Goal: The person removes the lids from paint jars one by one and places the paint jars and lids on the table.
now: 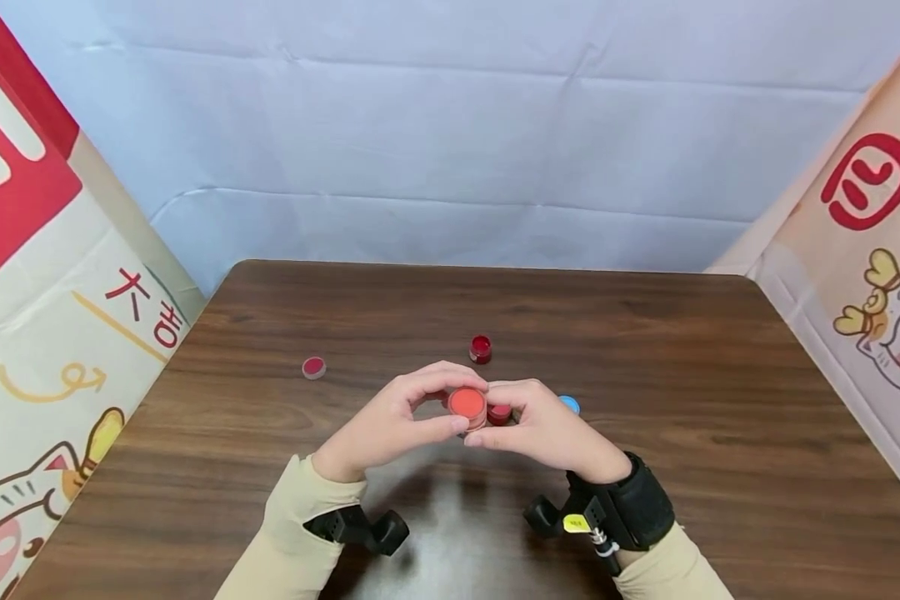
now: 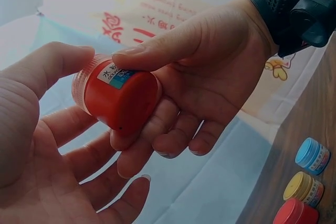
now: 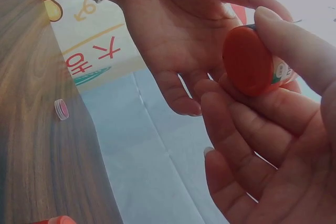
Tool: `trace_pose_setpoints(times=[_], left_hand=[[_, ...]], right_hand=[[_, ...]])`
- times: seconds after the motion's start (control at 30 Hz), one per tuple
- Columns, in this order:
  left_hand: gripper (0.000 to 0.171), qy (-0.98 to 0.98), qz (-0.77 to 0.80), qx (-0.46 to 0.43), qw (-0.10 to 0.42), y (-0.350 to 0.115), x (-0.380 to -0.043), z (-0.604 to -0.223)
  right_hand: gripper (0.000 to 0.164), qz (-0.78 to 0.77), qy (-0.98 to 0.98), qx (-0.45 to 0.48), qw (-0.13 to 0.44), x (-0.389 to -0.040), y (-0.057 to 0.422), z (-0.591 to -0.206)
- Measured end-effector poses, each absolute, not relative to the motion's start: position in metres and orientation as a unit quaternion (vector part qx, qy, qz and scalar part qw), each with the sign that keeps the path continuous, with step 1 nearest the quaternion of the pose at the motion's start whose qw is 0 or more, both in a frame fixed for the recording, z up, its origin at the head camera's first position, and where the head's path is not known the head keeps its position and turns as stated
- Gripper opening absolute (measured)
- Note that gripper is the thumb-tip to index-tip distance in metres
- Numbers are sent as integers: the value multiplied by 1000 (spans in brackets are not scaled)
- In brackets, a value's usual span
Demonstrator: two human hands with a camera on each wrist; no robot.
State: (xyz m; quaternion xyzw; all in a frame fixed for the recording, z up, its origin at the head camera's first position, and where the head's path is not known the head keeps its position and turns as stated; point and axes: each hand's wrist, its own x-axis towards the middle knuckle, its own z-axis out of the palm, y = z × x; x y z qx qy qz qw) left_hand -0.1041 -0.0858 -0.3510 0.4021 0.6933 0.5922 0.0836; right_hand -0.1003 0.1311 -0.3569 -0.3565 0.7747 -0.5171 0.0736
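An orange-red gouache paint jar (image 1: 467, 403) with a clear ribbed lid is held up over the table between both hands. My left hand (image 1: 382, 421) pinches it at the lid end, thumb and fingers on the rim. From the other side my right hand (image 1: 551, 425) grips the labelled body (image 2: 123, 95) between thumb and fingers. The lid sits on the jar, its top facing the head camera. In the right wrist view the jar's smooth orange base (image 3: 248, 60) shows.
A small dark red jar (image 1: 481, 349) stands beyond the hands. A loose clear-rimmed lid (image 1: 313, 367) lies at the left. Red (image 2: 295, 213), yellow (image 2: 304, 189) and blue (image 2: 313, 156) jars stand in a row near the right hand, partly hidden by it in the head view.
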Motion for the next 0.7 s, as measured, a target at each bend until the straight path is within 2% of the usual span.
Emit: trace_pose_setpoints(times=[0.37,0.7], left_hand=[[31,703,592,386,80,-83,-106,-351],[28,724,588,359,43,-81,-107,-354]], right_hand=[[12,-520,780,-340,75,-103,132,-360],[17,-528,774,-343,69,-106,131,-359]])
